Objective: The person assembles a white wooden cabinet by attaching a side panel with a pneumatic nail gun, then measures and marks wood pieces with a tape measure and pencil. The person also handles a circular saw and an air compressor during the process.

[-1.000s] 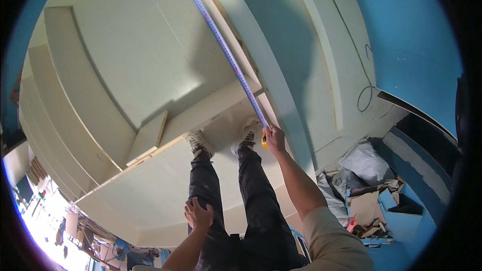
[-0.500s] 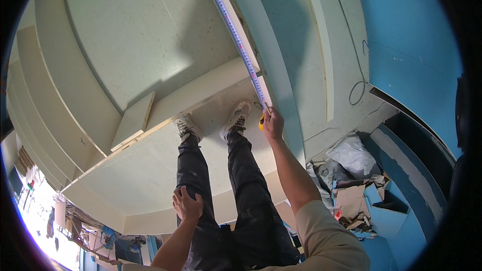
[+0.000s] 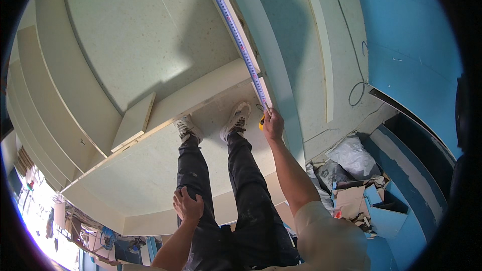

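In my right hand (image 3: 272, 124) is a tape measure, its yellow case (image 3: 261, 122) partly covered by my fingers. A thin pencil-like stick (image 3: 267, 109) also shows at these fingertips; its kind is unclear. The white tape blade (image 3: 241, 46) runs away from this hand to the top edge of the view, lying along a narrow pale panel edge (image 3: 255, 60). My left hand (image 3: 188, 205) rests on my left leg near the knee, fingers apart and bent over the dark trousers, holding nothing.
I stand inside a pale panel frame; a long board (image 3: 201, 90) crosses in front of my shoes. A short board piece (image 3: 134, 123) leans on it. At right are a white sack (image 3: 354, 156), a box of scraps (image 3: 351, 198) and blue panels (image 3: 411, 45). A thin cable (image 3: 357, 94) loops nearby.
Almost nothing differs. The tape blade and my right hand have shifted very slightly; my left hand stays on my leg.
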`<state>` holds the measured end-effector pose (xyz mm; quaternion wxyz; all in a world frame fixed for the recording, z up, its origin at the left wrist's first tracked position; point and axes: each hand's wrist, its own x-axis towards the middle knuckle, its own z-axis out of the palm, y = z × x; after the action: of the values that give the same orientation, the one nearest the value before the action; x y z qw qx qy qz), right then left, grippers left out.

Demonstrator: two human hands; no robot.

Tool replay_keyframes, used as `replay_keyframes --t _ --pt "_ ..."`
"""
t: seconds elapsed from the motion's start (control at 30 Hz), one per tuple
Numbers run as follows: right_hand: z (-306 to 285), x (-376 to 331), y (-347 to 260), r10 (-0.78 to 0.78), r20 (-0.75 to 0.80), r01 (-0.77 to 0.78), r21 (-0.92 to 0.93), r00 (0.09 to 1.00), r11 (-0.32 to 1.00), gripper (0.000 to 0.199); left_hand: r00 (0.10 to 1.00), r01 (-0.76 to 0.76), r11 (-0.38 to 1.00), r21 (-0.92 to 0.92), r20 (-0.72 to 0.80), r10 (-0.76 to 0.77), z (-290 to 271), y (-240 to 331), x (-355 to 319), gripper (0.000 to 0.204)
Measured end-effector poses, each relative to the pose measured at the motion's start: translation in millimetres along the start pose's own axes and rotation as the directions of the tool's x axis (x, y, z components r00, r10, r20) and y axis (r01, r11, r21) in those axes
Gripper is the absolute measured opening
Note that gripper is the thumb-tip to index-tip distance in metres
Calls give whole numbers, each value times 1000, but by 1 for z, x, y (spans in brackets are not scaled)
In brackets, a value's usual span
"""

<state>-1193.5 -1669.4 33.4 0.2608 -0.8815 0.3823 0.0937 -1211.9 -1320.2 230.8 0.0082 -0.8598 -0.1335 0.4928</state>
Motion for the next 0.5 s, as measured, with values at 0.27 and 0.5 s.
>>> replay_keyframes --t 0.27,0.5 --pt "2 0 3 -4 0 4 4 1000 1000 20 999 -16 1000 23 -37 17 0 1 -1 50" --pt "2 1 2 26 30 -25 -41 999 999 19 998 -35 999 12 -50 35 -1 -4 0 51"
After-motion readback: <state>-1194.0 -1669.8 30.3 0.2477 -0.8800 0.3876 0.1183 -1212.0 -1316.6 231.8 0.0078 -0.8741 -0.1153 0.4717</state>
